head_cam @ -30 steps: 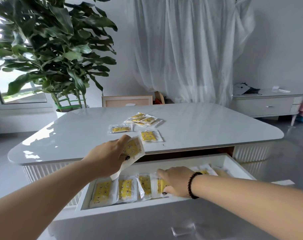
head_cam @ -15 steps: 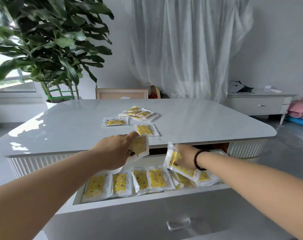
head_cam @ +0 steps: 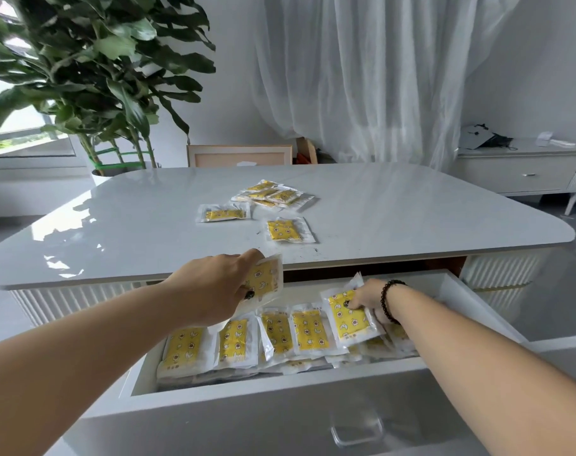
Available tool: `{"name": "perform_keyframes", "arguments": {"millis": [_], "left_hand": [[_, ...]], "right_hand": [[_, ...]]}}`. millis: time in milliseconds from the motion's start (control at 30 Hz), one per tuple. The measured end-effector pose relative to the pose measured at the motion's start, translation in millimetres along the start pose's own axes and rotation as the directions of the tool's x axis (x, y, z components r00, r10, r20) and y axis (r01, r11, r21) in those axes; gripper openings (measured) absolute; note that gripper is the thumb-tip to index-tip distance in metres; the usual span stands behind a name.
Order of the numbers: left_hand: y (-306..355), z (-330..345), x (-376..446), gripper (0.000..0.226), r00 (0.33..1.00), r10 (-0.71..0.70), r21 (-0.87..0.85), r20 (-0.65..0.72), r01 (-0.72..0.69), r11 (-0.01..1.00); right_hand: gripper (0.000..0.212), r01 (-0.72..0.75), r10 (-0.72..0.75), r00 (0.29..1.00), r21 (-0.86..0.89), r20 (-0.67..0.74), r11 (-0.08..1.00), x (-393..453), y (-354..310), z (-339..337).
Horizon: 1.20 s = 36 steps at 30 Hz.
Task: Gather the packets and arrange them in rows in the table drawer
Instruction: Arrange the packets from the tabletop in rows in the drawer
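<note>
Packets in a row (head_cam: 273,337) along the open drawer (head_cam: 280,393), right hand (head_cam: 367,299) now lower than half a second ago, pinching one packet (head_cam: 347,319) down onto the row's right end, left hand (head_cam: 214,287) still gripping another packet (head_cam: 263,279) above the drawer, loose packets (head_cam: 273,195) on the table (head_cam: 115,225) unmoved

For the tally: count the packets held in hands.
2: one gripped by the left hand above the drawer; one pinched by the right hand inside it. Others may hide behind.

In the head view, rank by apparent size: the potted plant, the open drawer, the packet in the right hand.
1. potted plant and drawer: alike, and the drawer is much nearer, so unranked
2. packet in the right hand
</note>
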<state>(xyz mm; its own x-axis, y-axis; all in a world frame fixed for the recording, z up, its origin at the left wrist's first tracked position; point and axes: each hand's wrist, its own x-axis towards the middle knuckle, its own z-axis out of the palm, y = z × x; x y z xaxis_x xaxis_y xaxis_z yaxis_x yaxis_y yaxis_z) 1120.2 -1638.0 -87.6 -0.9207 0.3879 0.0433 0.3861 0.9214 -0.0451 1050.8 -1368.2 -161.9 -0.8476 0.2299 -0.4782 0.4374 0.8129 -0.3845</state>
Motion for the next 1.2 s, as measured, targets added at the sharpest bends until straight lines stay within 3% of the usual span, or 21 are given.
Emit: {"name": "perform_keyframes", "arguments": {"millis": [67,167,267,433,667,800,867,933,1033,1100,1200], "left_hand": [[2.5,1.4,1.9,0.043,1.000,0.003,-0.005,0.010,-0.003,1.000],[7.3,2.1,5.7,0.041,1.000,-0.003,-0.012,0.028,0.004,1.000],[10.0,1.9,9.1,0.037,1.000,-0.014,-0.057,0.017,0.015,0.998],[11.3,0.0,12.7,0.031,1.000,-0.018,-0.122,0.017,0.020,0.992],[13.7,-9.6,8.9,0.038,1.000,0.021,-0.208,0.014,-0.018,0.978],[9.2,-16.8,6.1,0.038,0.999,0.016,-0.327,-0.028,-0.025,0.945],[7.0,-19.8,5.7,0.038,0.999,0.024,-0.379,-0.025,-0.032,0.925],[5.6,-21.3,6.3,0.036,0.999,0.039,-0.394,-0.010,-0.040,0.918],[7.1,-22.3,7.3,0.029,0.998,0.060,-0.409,0.003,-0.053,0.911],[11.2,-23.7,6.9,0.033,0.998,0.056,-0.462,-0.005,-0.052,0.885],[17.3,-29.9,3.5,0.041,0.999,0.039,-0.593,-0.013,-0.039,0.804]], "right_hand": [[0.054,-0.017,0.016,1.000,0.082,0.017,0.997,9.5,-1.2,1.8],[0.041,-0.018,0.012,0.998,0.093,0.062,0.995,21.4,-0.4,10.2],[0.056,0.013,-0.017,0.998,-0.084,-0.052,0.996,19.5,0.7,14.1],[0.067,0.019,-0.048,0.981,-0.153,-0.186,0.988,18.5,5.4,21.3],[0.038,0.049,-0.144,0.953,-0.333,-0.265,0.942,12.7,5.7,27.2],[0.012,0.137,-0.235,0.948,-0.389,-0.217,0.911,-11.1,-13.6,10.3],[0.002,0.223,-0.276,0.949,-0.296,-0.151,0.929,-33.2,-34.3,-13.0],[0.012,0.354,-0.354,0.933,-0.004,-0.073,0.935,-62.8,-50.3,-31.6],[0.024,0.584,-0.577,0.809,0.263,-0.114,0.768,-105.6,-55.3,-41.7],[0.024,0.617,-0.623,0.773,0.368,-0.120,0.696,-121.3,-49.1,-38.9],[0.022,0.571,-0.630,0.774,0.502,-0.066,0.649,-125.6,-40.9,-32.2]]}}
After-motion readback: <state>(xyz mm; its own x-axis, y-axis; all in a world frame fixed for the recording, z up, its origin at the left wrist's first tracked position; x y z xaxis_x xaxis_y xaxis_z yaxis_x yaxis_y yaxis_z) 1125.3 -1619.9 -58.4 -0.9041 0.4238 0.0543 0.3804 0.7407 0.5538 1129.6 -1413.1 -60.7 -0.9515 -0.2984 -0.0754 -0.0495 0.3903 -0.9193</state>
